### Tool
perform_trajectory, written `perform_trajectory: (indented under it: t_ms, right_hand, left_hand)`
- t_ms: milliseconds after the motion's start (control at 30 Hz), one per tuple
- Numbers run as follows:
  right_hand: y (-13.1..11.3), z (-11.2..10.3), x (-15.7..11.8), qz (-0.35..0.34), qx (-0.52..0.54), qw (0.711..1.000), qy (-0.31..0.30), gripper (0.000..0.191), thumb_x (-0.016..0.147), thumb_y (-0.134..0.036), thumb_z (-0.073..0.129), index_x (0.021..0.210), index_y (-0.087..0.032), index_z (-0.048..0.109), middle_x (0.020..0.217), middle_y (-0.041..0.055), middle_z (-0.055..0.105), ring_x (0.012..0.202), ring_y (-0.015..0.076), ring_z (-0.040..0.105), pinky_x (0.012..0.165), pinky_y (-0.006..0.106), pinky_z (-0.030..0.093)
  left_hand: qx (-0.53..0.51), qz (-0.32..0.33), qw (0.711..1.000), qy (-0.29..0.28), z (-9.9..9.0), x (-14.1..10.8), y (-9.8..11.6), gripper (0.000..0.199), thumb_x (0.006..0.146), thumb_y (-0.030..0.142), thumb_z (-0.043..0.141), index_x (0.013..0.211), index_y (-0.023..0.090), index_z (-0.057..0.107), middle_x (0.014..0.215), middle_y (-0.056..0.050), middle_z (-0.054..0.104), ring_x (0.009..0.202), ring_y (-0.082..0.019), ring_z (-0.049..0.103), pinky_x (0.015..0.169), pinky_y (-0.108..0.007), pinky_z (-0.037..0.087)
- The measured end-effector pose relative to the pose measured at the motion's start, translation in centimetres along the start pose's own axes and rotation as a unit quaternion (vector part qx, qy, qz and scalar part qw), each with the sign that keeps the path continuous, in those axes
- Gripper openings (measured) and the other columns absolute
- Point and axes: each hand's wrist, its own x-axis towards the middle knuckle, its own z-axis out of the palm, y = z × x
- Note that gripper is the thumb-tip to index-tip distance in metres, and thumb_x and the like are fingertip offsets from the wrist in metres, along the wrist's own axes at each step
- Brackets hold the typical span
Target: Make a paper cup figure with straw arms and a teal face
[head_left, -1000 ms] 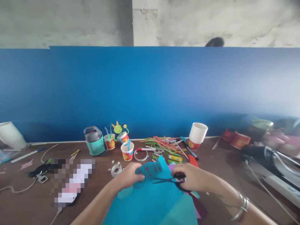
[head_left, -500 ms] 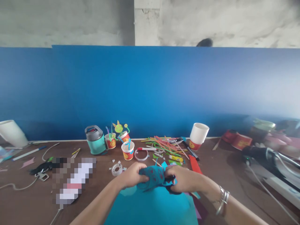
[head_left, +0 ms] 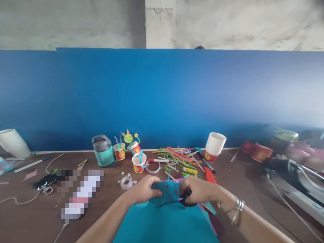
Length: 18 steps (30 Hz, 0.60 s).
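Blue partition (head_left: 162, 98) closes off the far side across mid-frame; brown table (head_left: 27, 216) runs out to both lower corners. On my right, brown wood shows between the bracelet wrist and the white power strip (head_left: 303, 202). Tighter ahead: tape roll (head_left: 122, 182) just beside the left fingers, stick pile (head_left: 179, 155) beyond the hands.

Left hand (head_left: 144, 190) pinches the drawn-on turquoise paper (head_left: 168, 190), lower centre, above the turquoise sheet (head_left: 164, 222). Right hand (head_left: 197, 192) is wrapped on the handles of black scissors (head_left: 186, 201), blades pointing left along the paper's lower edge; I can't tell how far they part.

Against one second ago: the right hand is nearer the left, and the blades, then spread, now lie under the drawings. Dark shape (head_left: 199, 47) over the partition has shifted left and lower.
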Motion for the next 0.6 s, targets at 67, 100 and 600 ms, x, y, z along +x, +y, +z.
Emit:
perform_trajectory:
  t_ms: [67, 100, 600]
  right_hand:
    - [-0.1, 0.1, 0.2, 0.0, -0.003, 1.0, 0.011, 0.004, 0.059, -0.012, 0.06, 0.059, -0.016, 0.057, 0.06, -0.0075, 0.048, 0.057, 0.0079, 0.042, 0.05, 0.018, 0.029]
    - [-0.1, 0.2, 0.3, -0.004, -0.004, 1.0, 0.016, 0.005, 0.058, -0.012, 0.06, 0.06, -0.016, 0.057, 0.062, -0.0068, 0.051, 0.058, 0.0083, 0.043, 0.051, 0.018, 0.031]
    - [0.8, 1.5, 0.9, 0.035, -0.002, 0.999, 0.037, 0.037, 0.064, -0.019, 0.062, 0.098, -0.015, 0.076, 0.066, -0.0036, 0.055, 0.061, 0.0102, 0.042, 0.052, 0.019, 0.031]
  left_hand:
    - [-0.027, -0.003, 1.0, -0.002, 0.1, 0.1, 0.0, 0.013, 0.065, 0.026, 0.065, 0.073, 0.017, 0.061, 0.068, 0.003, 0.058, 0.068, -0.016, 0.052, 0.059, -0.024, 0.036]
    - [-0.04, -0.005, 0.999, -0.003, 0.2, 0.1, 0.0, 0.013, 0.065, 0.026, 0.065, 0.074, 0.017, 0.061, 0.068, 0.004, 0.058, 0.067, -0.016, 0.052, 0.058, -0.024, 0.036]
    - [-0.13, 0.0, 0.99, 0.062, 0.5, -0.1, -0.5, 0.027, 0.067, 0.031, 0.068, 0.087, 0.013, 0.069, 0.081, -0.003, 0.072, 0.078, -0.023, 0.063, 0.071, -0.031, 0.047]
